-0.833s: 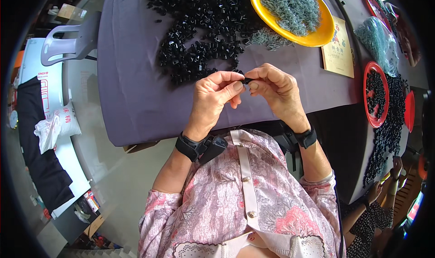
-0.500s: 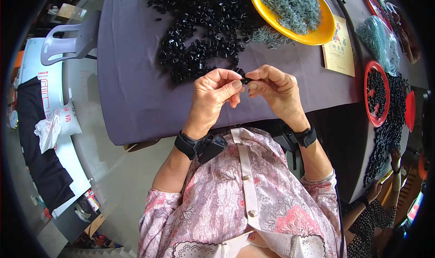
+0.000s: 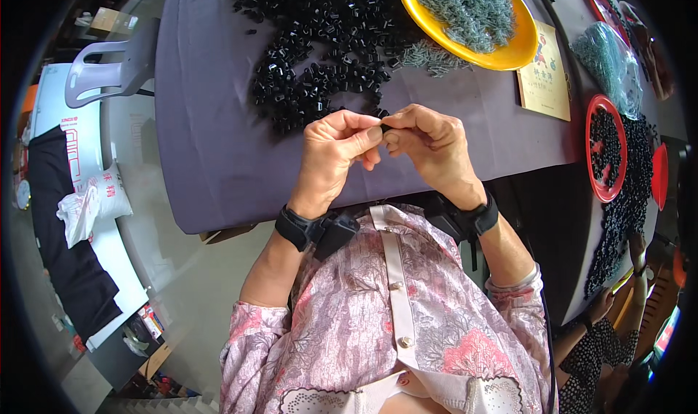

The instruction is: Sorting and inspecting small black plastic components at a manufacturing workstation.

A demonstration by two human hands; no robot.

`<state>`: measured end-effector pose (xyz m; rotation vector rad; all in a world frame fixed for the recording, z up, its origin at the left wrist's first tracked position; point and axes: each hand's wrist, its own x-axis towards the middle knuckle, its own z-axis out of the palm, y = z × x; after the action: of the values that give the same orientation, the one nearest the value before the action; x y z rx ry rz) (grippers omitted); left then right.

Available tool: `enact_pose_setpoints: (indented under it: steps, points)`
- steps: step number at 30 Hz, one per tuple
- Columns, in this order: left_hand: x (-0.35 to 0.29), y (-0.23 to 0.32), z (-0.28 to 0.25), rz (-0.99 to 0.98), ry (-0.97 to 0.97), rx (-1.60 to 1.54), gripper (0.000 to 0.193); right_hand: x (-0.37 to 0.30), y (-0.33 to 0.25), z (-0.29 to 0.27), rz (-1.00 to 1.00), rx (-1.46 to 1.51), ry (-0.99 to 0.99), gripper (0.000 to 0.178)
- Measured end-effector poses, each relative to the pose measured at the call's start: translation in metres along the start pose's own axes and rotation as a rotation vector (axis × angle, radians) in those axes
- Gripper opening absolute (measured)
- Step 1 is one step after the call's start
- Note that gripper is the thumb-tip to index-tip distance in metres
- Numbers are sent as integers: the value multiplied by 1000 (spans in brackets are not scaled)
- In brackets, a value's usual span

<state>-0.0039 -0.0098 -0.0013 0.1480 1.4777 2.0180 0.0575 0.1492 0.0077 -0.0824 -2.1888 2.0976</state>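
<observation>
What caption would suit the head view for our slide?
Both hands, left and right, pinch a small black part above a purple table heaped with black parts.

Landmark: pile of black parts (image 3: 320, 57). Bare purple tablecloth (image 3: 211, 145) left of the pile and on its near side, out to the table edge, open for a hand. Pile's far side crowded to the table's top edge. Right of pile: yellow bowl (image 3: 509, 50) blocks, booklet (image 3: 545, 79) beyond it.
</observation>
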Motion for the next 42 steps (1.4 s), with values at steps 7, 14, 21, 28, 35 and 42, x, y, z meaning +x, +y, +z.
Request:
enact_pose_setpoints:
  steps: [7,14,21,28,35,42]
  points:
    - [-1,5,4,-108,-103,-228,11,3,2,-7,19,185,-8,16]
    - [-1,-4,16,-104,27,-347,16,0,-7,0,-103,-104,48,27]
    - [0,-5,23,-68,69,-312,17,1,-4,6,-284,-367,111,41]
    - [1,-1,22,-104,17,-252,20,4,0,0,-351,-529,99,33]
    - [1,-4,18,-227,-51,-279,17,2,5,0,-444,-582,40,34]
    - [-6,-23,23,-270,64,-528,18,-5,22,11,-426,-574,52,34]
